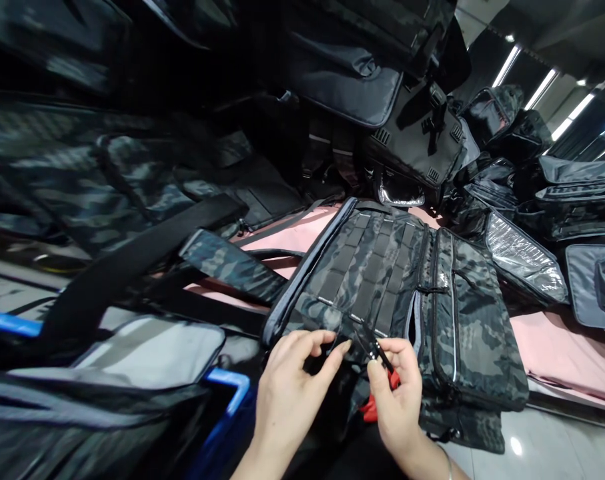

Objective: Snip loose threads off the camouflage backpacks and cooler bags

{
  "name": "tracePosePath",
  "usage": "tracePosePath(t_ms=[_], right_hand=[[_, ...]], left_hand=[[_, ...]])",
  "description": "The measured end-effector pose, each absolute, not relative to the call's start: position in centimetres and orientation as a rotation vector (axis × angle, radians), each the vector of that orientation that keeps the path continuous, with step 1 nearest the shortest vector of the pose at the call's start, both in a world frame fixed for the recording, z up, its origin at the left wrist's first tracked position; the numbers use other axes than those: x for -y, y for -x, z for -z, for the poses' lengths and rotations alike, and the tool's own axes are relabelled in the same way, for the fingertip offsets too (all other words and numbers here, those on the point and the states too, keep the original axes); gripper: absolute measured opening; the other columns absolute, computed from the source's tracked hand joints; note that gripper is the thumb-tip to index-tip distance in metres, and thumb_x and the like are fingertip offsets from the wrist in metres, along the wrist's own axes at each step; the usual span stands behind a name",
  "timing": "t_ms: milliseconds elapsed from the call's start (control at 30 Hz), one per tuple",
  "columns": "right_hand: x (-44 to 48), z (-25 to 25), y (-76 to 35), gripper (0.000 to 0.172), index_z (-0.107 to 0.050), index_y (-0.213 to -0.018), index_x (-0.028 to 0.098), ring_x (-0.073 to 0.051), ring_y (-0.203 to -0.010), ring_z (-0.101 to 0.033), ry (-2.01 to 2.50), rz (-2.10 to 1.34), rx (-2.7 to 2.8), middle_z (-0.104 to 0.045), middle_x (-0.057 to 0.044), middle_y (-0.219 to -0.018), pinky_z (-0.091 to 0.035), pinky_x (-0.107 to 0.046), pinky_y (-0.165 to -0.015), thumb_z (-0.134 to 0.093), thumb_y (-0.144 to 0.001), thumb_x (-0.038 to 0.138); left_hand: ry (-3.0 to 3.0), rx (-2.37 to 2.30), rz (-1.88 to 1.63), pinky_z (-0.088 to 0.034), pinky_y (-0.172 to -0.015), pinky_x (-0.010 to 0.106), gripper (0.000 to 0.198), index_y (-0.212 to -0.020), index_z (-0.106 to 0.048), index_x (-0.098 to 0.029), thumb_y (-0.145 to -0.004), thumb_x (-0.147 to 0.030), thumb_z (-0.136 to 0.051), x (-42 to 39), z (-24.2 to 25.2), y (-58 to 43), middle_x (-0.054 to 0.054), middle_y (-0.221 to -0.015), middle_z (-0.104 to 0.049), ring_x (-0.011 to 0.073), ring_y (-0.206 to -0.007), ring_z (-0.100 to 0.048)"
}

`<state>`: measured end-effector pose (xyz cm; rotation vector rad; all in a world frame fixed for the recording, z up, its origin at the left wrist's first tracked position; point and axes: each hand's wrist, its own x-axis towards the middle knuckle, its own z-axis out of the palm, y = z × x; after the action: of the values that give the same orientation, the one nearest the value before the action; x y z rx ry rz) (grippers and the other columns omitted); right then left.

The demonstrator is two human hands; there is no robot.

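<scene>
A dark camouflage bag (362, 267) with rows of grey webbing lies across the middle in front of me. At its near edge, my left hand (297, 380) is closed, thumb and forefinger drawn together. Whatever is pinched there is too small or dark to make out. Just to the right, my right hand (397, 393) grips red-handled scissors (393, 380). Their dark blades point up and left, close to my left fingertips and over the bag's edge. A zipped camouflage pocket section (475, 320) extends from the bag's right side.
Pink fabric (572, 353) lies under the bag. Camouflage bags (122, 167) crowd the left and back, with a black bag (415, 133) behind. A wide black strap (137, 260) crosses at left, above a blue frame (232, 380). Silver-lined bags (525, 257) stack up at right.
</scene>
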<state>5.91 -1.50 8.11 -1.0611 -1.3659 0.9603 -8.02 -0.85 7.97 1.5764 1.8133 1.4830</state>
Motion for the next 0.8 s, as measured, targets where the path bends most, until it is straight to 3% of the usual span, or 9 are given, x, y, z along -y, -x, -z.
tracePosePath(t_ms=[200, 367, 633, 800], right_hand=[[1.9, -7.9, -6.7, 0.017, -0.051, -0.102, 0.019, -0.01, -0.053, -0.044, 1.109, -0.854, 1.534, -0.049, 0.003, -0.066, -0.039, -0.02, -0.049, -0.055, -0.087, 0.026], [1.8, -7.9, -6.9, 0.018, -0.052, -0.102, 0.021, -0.009, -0.053, -0.046, 1.103, -0.759, 1.645, -0.051, 0.004, -0.066, -0.041, -0.019, -0.051, -0.057, -0.085, 0.021], [1.9, -8.2, -6.9, 0.021, -0.051, -0.105, 0.02, -0.009, -0.054, -0.05, 1.071, -0.736, 1.725, -0.057, 0.002, -0.071, -0.044, -0.019, -0.052, -0.056, -0.084, 0.018], [1.8, -8.4, -7.0, 0.022, -0.05, -0.106, 0.02, -0.01, -0.058, -0.054, 1.096, -0.718, 1.769, -0.058, 0.001, -0.074, -0.046, -0.02, -0.054, -0.055, -0.085, 0.02]], left_hand=[[-1.553, -1.721, -1.515, -0.04, -0.066, 0.026, 0.021, -0.069, -0.058, -0.021, -0.082, -0.037, -0.055, 0.4, -8.6, 8.0, 0.0, -0.071, -0.057, 0.0153, -0.069, -0.053], [-1.37, -1.731, -1.587, -0.036, -0.062, 0.026, 0.023, -0.064, -0.054, -0.021, -0.082, -0.035, -0.055, 0.8, -8.6, 7.6, -0.002, -0.063, -0.048, 0.0141, -0.062, -0.046], [-0.928, -1.581, -1.714, -0.035, -0.063, 0.025, 0.021, -0.071, -0.052, -0.02, -0.082, -0.036, -0.057, 0.6, -6.8, 6.6, -0.004, -0.066, -0.044, 0.0121, -0.064, -0.04], [-1.227, -1.803, -1.91, -0.036, -0.062, 0.025, 0.014, -0.069, -0.055, -0.019, -0.08, -0.025, -0.061, 0.5, -6.5, 6.5, -0.004, -0.065, -0.048, 0.0112, -0.062, -0.044]])
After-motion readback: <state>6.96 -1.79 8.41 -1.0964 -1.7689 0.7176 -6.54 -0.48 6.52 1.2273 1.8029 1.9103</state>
